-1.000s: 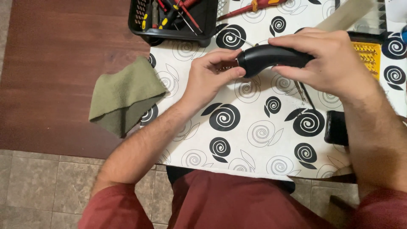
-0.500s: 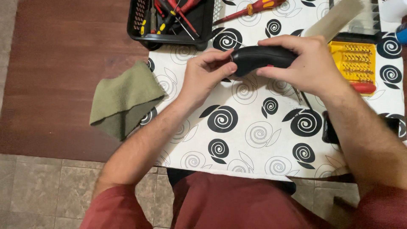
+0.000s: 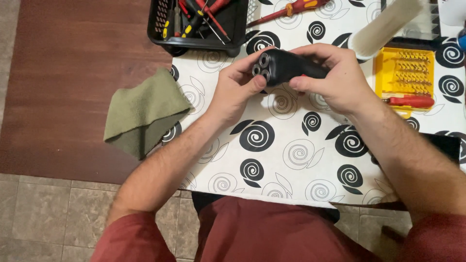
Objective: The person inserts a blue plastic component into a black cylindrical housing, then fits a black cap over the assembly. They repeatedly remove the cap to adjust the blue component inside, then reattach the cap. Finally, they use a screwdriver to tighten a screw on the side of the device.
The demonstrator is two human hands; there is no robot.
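Both hands hold a black three-head electric shaver above the middle of the table. Left hand grips the head end, thumb under the three round cutters; right hand wraps the body. Spiral-patterned white cloth covers the table's right part. Green rag at the cloth's left edge. Black tool basket with screwdrivers at the far edge; yellow bit case right.

Warm, even indoor light falls from above, with soft shadows under the forearms, little glare and sharp focus throughout.
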